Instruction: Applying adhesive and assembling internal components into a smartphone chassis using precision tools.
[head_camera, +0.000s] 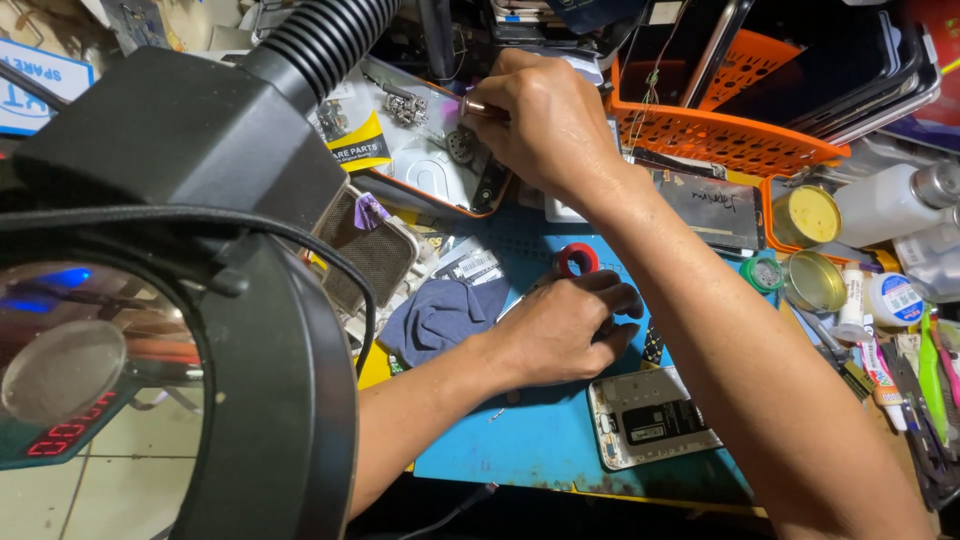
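The right hand (545, 120) reaches away from the body with its fingers pinched around a slim metal-tipped tool (478, 107); the tool's tip hangs over a shallow tray (425, 170) of small metal parts just left of that hand; to the hand's right stands an orange basket (725, 135) stacked with dark phone screens. The left hand (560, 330) rests on the blue mat (520, 440) of the worktop, nearer the body, with its fingers curled and pressed together over something I cannot make out; a red ring (577, 260) lies touching its knuckles on the far side; a dark blue cloth (440, 315) lies just to its left; an opened phone (652, 418) with its inner parts showing lies just to its right and nearer the body, partly crossed by the right forearm. A large black magnifier lamp (180, 300) blocks the whole left of the view and hides the worktop there; round tins (812, 280), a white bottle (885, 205) and loose hand tools (925, 385) crowd the edge well beyond the right forearm.
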